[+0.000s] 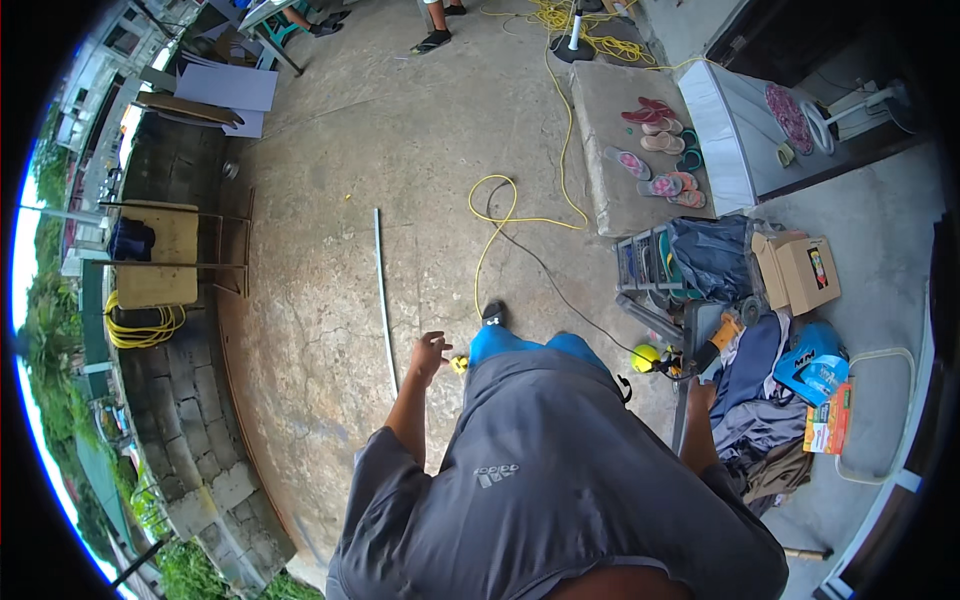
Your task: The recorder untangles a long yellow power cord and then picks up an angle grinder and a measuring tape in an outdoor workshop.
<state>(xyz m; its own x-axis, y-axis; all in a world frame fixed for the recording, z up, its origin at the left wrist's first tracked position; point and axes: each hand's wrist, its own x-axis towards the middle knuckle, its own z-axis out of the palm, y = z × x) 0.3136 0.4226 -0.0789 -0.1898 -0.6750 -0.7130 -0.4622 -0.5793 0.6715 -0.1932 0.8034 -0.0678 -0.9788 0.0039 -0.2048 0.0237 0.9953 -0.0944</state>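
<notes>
My left hand point(430, 358) hangs over the concrete floor with its fingers apart and nothing in them. Close by it, a long thin metal strip point(381, 270) lies on the floor, and a small yellow object point(459, 364), perhaps a tape measure, shows on the other side. My right hand point(702, 394) is low at my right, beside a dark metal bar; its fingers are mostly hidden, so its grip does not show. Just beyond it rests an orange-yellow power tool point(724, 332), which looks like an angle grinder. A round bright yellow object point(645, 357) sits left of the tool.
A yellow extension cord point(560, 120) with a dark cable point(535, 255) crosses the floor. Slippers point(662, 143) lie on a concrete step. At right are a cardboard box point(797, 270), a blue bag point(812, 364) and clothes. A chair point(160, 255) lies at left; people stand far ahead.
</notes>
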